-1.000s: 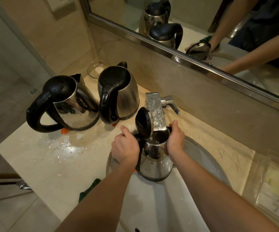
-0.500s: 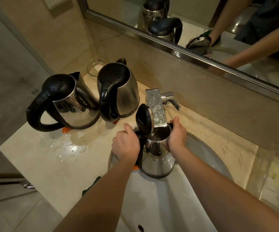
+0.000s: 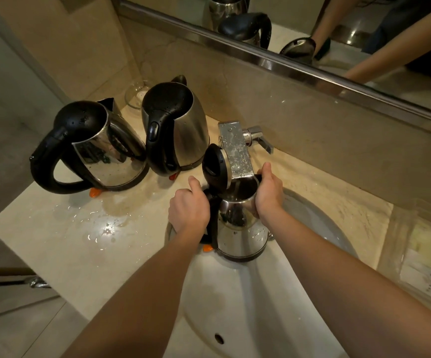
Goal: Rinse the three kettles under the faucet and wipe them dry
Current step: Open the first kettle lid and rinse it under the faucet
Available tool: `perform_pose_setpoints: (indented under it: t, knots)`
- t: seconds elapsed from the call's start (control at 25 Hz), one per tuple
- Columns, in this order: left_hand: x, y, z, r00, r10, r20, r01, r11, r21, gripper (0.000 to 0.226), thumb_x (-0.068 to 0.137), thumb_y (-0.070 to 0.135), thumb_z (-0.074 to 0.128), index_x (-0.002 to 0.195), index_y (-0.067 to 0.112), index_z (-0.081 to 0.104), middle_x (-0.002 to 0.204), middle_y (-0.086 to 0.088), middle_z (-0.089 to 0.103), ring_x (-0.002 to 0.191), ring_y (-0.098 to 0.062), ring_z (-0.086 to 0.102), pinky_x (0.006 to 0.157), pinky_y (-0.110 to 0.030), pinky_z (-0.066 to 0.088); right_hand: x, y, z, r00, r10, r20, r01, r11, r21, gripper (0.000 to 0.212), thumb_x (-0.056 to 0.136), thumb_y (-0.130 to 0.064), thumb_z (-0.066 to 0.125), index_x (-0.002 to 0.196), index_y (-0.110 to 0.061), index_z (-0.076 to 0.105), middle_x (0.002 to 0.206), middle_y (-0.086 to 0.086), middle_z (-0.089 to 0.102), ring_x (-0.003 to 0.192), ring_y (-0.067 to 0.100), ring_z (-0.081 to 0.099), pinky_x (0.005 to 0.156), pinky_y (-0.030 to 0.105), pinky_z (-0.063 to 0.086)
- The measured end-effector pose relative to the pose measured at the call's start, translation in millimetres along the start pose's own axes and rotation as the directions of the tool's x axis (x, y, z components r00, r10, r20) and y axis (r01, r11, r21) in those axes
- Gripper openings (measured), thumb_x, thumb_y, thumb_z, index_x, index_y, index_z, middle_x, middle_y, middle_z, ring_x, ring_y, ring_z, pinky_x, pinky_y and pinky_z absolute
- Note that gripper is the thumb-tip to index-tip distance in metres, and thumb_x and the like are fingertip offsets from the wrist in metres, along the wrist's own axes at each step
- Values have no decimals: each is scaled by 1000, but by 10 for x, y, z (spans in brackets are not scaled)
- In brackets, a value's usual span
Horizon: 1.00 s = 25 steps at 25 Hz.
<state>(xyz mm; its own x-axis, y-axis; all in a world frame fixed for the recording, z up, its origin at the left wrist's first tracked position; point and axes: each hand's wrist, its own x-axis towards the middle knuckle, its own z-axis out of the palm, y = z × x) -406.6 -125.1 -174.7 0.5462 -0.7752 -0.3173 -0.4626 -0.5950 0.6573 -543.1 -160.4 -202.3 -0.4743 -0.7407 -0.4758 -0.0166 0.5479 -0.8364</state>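
Steel kettle (image 3: 240, 228) held upright over the white sink (image 3: 235, 306), lid (image 3: 213, 166) flipped open and standing up on the left side, mouth right under the faucet (image 3: 235, 151) spout. Cannot tell if water is running. Left hand (image 3: 188, 210) wrapped around the black handle, fingers closed on it, thumb up. Right hand (image 3: 268, 192) clamped on the kettle's upper right side near the rim, fingers curled round the body. Small orange tab (image 3: 207, 248) shows at the kettle's lower left, just under the left wrist.

Two more kettles stand on the desk (image 3: 67, 241), left of the faucet, lids shut, droplets on the black tops. Middle kettle (image 3: 178, 130) sits upright just beside the faucet, handle toward the camera. Far-left kettle (image 3: 93, 148) is just beside it, big black loop handle pointing out to the left. Orange bits show under both bases. Puddles and wet shine on the desk in front of them.

Faucet lever (image 3: 258, 138) sticks out to the right of the faucet body. Clear glass dish (image 3: 137, 93) sits in the back corner behind the two kettles. Mirror (image 3: 312, 34) above the backsplash reflects kettles and both arms. Clear plastic-covered sheets (image 3: 426, 262) lie at the desk's right edge, print too small to read. Sink drain hole (image 3: 219, 338) visible near the bottom.
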Motion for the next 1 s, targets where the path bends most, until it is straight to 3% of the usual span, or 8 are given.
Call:
perform_pose_setpoints:
  t: [0.16,0.36,0.64,1.0]
  knots:
    - [19,-45,52,999,0,-38,0,1000,-4,62,103,49,24,74,6,58,68,-6,53,73,-23,54,71,-40,41,37,24,13,1000,-12,0,12,1000,-11,57,99,-57,30,109,-14,66,103,8,68,100,28,61,99,47,46]
    - [48,-55,79,999,-4,-48,4,1000,-3,62,103,51,24,69,8,55,70,-8,56,69,-22,54,70,-39,43,11,13,20,1000,-18,3,18,1000,-1,58,99,-56,30,104,-11,66,103,10,68,101,30,62,98,46,46]
    - [21,-43,79,998,11,-61,-9,1000,20,65,103,49,25,68,5,57,67,-9,56,59,-17,48,64,-36,36,-7,-13,-17,1000,-29,-3,29,1000,-12,54,101,-53,31,75,-12,56,82,11,61,90,36,63,86,42,47]
    - [7,-40,115,995,14,-97,-12,1000,19,66,103,50,25,67,4,57,67,-11,58,61,-20,52,63,-37,39,36,22,-40,999,-43,18,42,999,1,51,101,-52,31,81,-15,61,87,9,65,88,27,61,84,38,45]
